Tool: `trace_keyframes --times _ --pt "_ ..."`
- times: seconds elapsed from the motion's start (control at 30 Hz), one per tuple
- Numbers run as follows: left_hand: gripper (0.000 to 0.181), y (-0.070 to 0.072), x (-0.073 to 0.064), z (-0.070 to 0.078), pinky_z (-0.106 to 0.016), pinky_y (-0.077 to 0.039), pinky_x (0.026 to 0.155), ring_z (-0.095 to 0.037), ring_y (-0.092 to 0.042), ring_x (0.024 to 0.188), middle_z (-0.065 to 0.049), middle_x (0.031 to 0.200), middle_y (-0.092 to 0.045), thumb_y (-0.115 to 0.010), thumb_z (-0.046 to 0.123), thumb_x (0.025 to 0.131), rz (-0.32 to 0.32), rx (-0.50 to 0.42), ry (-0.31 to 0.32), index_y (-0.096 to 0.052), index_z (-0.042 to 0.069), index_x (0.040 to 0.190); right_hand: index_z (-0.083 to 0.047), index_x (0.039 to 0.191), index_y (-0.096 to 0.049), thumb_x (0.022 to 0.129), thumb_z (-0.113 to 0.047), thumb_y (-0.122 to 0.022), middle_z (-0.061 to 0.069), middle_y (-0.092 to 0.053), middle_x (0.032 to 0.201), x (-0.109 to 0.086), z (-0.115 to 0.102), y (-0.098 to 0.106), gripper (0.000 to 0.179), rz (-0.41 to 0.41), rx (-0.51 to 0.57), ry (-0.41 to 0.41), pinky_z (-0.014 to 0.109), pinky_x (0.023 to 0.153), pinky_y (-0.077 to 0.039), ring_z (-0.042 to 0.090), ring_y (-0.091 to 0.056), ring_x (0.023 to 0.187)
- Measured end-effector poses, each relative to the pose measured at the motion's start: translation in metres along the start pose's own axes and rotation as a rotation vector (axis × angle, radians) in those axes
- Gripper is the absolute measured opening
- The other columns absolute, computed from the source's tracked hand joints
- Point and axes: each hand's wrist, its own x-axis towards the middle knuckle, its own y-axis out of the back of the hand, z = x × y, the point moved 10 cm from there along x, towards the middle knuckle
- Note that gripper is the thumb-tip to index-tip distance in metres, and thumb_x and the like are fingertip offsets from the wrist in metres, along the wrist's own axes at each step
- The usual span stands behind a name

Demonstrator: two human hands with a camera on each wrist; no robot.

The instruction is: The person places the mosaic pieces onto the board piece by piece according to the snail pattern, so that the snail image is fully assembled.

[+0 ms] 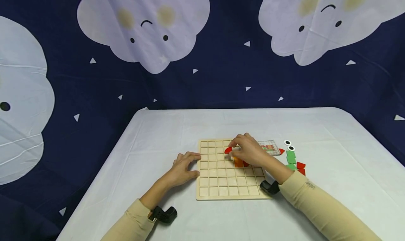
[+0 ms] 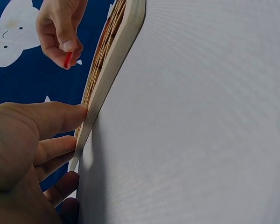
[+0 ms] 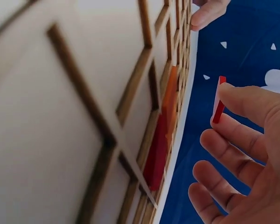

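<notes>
Red piece [image 1: 227,150] up over the grid board [image 1: 223,191]
Right hand [image 1: 248,150]'s got it pinched near the orange piece [image 1: 238,163]; left hand [image 1: 182,170] touches the board's left edge, fingers apart.

Red piece [image 3: 220,100] over wooden board [image 1: 221,191]
The thin piece is pinched by the right hand [image 1: 248,150]; the flat, square-lined board is touched by the left hand [image 1: 181,170].

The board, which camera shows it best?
The head view: it shows most of the board, though the right hand hides part. The left wrist view shows mainly its edge; the right wrist view, a cropped close-up of its grid.
</notes>
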Motion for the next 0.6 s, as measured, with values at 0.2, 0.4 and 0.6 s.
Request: trace_keyframes --times 0.2,0.4,0.6 --pt "0.051 -0.001 0.001 0.000 -0.035 -0.026 0.086 -0.016 -0.038 0.104 0.003 0.136 -0.051 -0.070 0.016 0.078 0.003 0.006 -0.007 -0.058 0.009 0.127 -0.014 0.099 -0.070 0.081 -0.024 -0.071 -0.001 -0.065 0.098 0.001 0.001 -0.004 0.021 -0.007 -0.018 -0.003 0.039 0.082 -0.038 0.019 -0.048 0.091" --pt "0.051 0.000 0.001 0.000 -0.035 -0.026 0.086 -0.016 -0.038 0.105 0.003 0.136 -0.051 -0.070 0.015 0.078 -0.001 0.003 0.008 -0.058 0.009 0.127 -0.014 0.097 -0.070 0.080 -0.026 -0.074 -0.002 -0.063 0.091 0.002 0.005 -0.009 0.021 -0.035 -0.040 -0.020 0.031 0.074 -0.033 0.016 -0.042 0.082" --pt "0.052 -0.001 0.001 -0.001 -0.036 -0.026 0.087 -0.016 -0.038 0.105 0.003 0.136 -0.051 -0.070 0.016 0.078 -0.005 -0.002 0.015 -0.057 0.009 0.128 -0.017 0.092 -0.071 0.080 -0.027 -0.074 -0.004 -0.058 0.082 0.002 0.007 -0.016 0.016 -0.065 -0.066 -0.013 0.030 0.072 -0.031 0.015 -0.040 0.079"
